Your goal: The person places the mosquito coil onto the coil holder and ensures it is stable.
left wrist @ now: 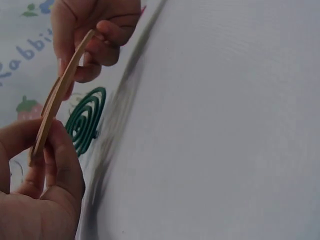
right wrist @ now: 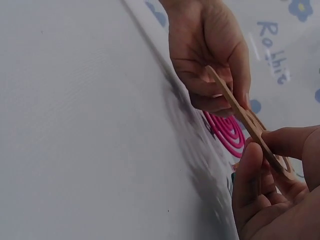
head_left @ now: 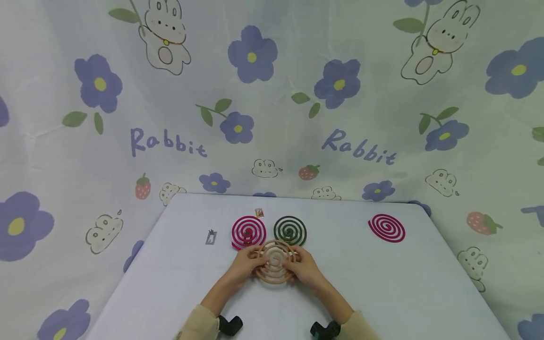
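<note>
A tan mosquito coil [head_left: 275, 280] is held up between both hands, above the front middle of the table. My left hand [head_left: 243, 267] pinches its left edge, thumb on the near face and fingers behind. On the opposite edge, my right hand [head_left: 309, 269] grips it the same way. Seen edge-on in the left wrist view, the tan coil [left wrist: 62, 87] looks thin and slightly bowed. Just beyond the hands lie a pink mosquito coil [head_left: 234, 231] and a dark green one [head_left: 304, 231], the pink one partly hidden by the left hand.
Left of the pink coil lies a small metal coil stand [head_left: 207, 240]. A little orange-brown packet [head_left: 259, 213] sits behind it. Another pink coil [head_left: 387, 228] is at the far right of the white table [head_left: 425, 283]. A printed curtain [head_left: 293, 28] hangs behind the table.
</note>
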The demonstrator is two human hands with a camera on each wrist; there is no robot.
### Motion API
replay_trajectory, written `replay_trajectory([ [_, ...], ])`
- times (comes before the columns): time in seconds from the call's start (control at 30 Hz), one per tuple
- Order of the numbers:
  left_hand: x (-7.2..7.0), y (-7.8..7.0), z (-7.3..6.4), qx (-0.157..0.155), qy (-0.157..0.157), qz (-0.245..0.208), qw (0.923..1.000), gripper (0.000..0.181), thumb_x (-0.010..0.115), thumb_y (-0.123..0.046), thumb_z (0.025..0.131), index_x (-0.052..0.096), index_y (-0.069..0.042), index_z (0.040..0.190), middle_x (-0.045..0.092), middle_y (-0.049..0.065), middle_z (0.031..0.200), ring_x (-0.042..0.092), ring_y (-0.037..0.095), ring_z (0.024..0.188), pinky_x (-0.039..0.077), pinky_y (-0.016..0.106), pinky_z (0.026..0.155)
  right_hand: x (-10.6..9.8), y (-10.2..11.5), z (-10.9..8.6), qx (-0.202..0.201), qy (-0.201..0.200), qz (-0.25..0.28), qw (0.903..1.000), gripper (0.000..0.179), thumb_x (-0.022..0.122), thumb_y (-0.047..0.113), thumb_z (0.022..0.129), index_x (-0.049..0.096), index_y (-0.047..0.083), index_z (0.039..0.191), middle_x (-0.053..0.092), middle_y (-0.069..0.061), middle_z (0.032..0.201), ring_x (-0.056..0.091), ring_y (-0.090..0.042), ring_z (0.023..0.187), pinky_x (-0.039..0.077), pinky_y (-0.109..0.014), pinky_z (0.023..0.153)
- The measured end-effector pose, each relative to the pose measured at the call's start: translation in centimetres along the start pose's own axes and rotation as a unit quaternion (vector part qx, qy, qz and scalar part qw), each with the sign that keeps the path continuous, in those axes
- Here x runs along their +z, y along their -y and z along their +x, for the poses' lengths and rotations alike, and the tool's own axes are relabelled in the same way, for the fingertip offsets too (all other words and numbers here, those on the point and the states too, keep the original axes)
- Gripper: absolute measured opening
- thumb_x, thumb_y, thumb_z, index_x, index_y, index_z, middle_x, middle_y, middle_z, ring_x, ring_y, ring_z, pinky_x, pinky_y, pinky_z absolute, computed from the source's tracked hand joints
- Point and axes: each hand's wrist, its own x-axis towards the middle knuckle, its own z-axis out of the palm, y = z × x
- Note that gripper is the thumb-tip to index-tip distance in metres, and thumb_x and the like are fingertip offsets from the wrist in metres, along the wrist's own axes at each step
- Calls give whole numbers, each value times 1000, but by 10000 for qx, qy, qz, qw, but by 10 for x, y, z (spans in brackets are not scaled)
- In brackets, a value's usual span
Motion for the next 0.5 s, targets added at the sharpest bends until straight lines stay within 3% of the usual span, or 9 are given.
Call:
replay_trajectory([
  [0.27,-19,-8,-5,40,-36,182,9998,41,66,-3,90,49,13,124,68,11,93,64,14,70,53,27,61,17,9,7,-72,195,103,9997,39,69,4,89,52,-4,123,66,-12,82,57,-12,54,46,-25,45],
  [0.5,-34,-16,-12,4,-135,435,9990,45,67,-7,91,49,12,128,68,11,94,62,13,72,52,25,61,36,39,0,-1,248,35,9997,41,65,1,90,49,-8,127,65,-17,82,58,-12,56,48,-25,48],
])
